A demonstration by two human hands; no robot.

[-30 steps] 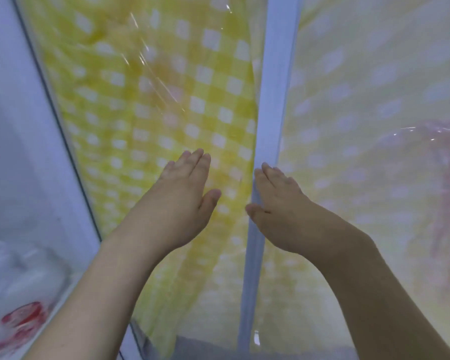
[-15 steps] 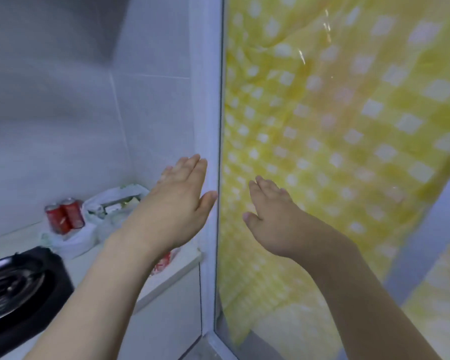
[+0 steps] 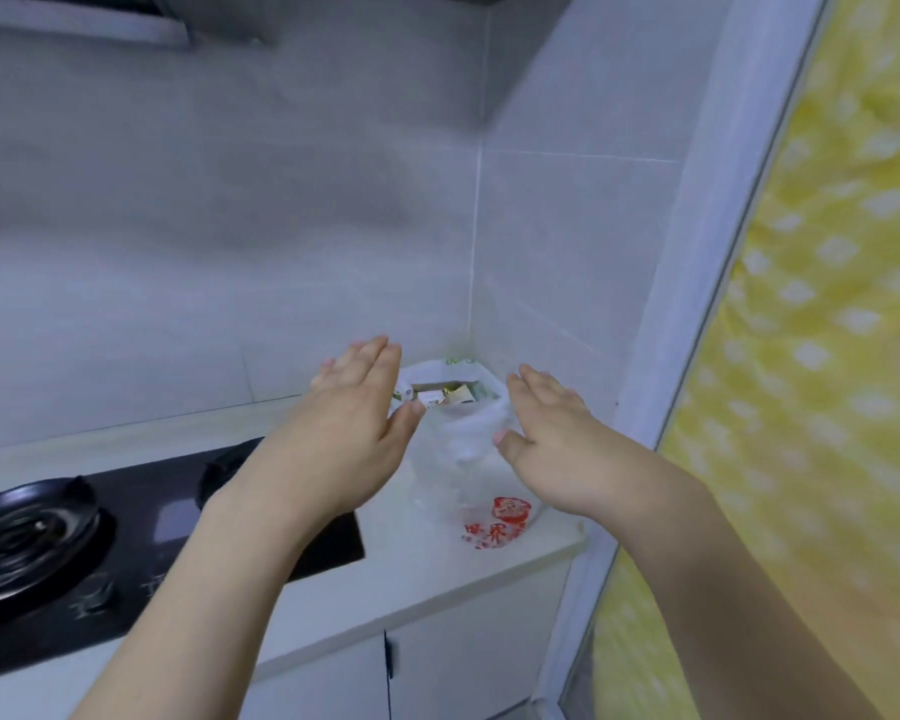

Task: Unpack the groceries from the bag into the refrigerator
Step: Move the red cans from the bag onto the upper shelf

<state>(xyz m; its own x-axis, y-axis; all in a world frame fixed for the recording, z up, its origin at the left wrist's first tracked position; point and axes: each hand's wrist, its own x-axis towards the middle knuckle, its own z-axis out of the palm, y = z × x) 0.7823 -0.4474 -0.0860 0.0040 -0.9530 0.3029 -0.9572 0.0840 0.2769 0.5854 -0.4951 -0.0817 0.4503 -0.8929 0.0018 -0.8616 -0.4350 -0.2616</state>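
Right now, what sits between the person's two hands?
In the head view, the white plastic grocery bag stands on the counter between the left hand and right hand, its open top showing small packages.

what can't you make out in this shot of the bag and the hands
- Head view: the bag's contents are small and blurred; only a few package tops show at the opening.
- The left hand covers the bag's left side.
- The right hand hides its right edge.
- The stove is cut off by the left edge.
- No refrigerator is in view.

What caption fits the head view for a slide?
Open left hand and right hand flank the bag beside the stove.
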